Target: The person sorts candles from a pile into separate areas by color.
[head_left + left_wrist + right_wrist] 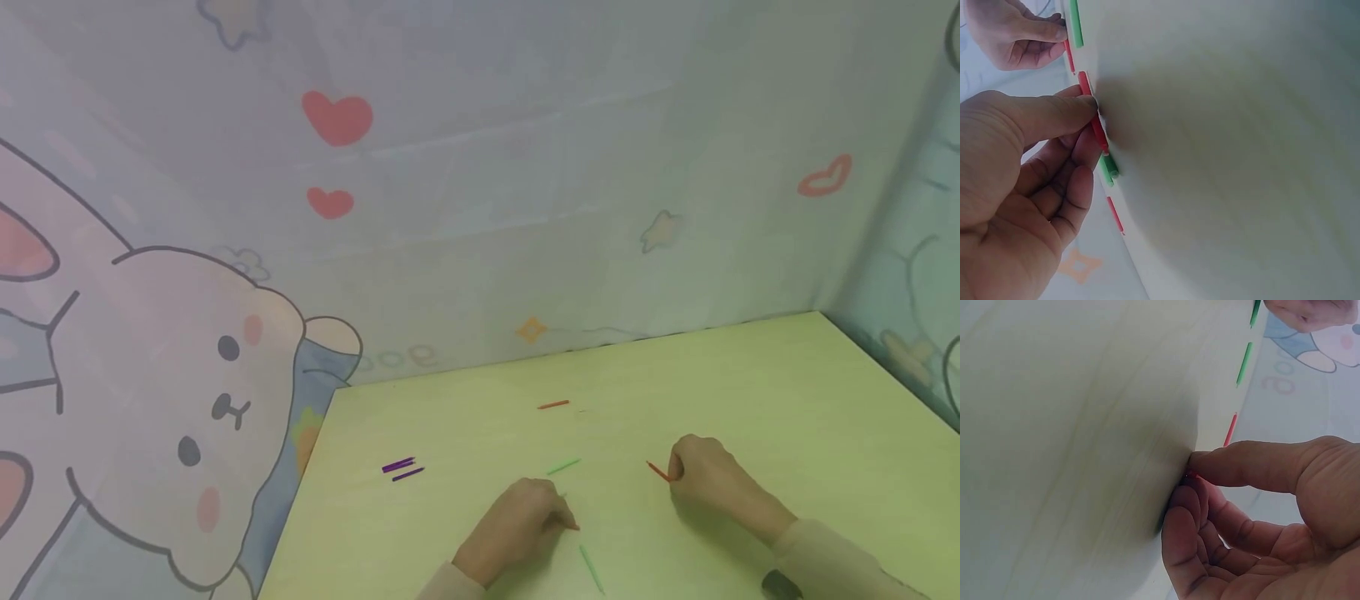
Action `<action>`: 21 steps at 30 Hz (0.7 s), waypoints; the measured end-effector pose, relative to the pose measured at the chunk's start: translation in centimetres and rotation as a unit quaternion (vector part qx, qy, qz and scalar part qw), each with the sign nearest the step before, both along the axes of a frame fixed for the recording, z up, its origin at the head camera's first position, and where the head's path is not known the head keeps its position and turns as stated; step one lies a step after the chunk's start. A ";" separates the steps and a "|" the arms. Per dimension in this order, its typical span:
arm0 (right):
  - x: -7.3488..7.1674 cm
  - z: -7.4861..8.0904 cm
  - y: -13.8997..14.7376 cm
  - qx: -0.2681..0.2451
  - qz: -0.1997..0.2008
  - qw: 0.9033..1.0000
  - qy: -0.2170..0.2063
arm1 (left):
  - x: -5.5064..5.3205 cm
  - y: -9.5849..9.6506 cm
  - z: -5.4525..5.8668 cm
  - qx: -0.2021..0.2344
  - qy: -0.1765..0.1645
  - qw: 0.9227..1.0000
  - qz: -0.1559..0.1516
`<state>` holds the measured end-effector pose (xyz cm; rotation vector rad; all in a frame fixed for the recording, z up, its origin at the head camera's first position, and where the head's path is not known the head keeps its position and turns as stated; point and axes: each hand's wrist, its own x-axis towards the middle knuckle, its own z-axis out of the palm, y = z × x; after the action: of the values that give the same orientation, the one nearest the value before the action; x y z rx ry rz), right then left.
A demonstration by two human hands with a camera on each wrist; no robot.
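Observation:
My left hand (519, 527) pinches a thin red crayon (1089, 94) between thumb and fingers, low over the table. In the head view mostly its red tip shows. The right hand (712, 477) pinches another red crayon (657, 471) by one end, close to the tabletop; its pointed end sticks out leftward. In the right wrist view the fingers hide most of that crayon. One green crayon (592, 570) lies just in front of the left hand, a second green crayon (564, 467) just beyond it. A further green piece is mostly hidden behind the left hand.
A third red crayon (554, 405) lies farther back on the pale yellow-green table (750, 375). Several purple crayons (398, 464) lie together at the left. A printed cloth (480, 208) hangs behind the table. A dark object (781, 585) is beside the right sleeve.

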<state>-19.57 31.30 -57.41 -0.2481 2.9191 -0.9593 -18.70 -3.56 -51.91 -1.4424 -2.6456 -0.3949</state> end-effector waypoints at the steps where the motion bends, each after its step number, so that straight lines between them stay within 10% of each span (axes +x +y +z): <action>1: 0.0 0.0 0.0 0.003 0.000 1.000 0.003 | 0.0 0.0 0.1 0.001 -0.003 1.000 0.001; 8: 1.0 2.9 -1.1 -0.001 0.001 1.000 -0.004 | 0.0 0.0 0.6 0.010 -0.010 1.000 0.003; 21: 0.9 2.0 -0.9 0.000 -0.009 1.000 -0.006 | -0.8 -0.5 2.5 0.043 -0.008 0.999 0.016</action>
<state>-18.71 30.36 -55.39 -0.2145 2.9167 -0.9587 -19.51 -4.03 -49.45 -1.3757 -2.6256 -0.5125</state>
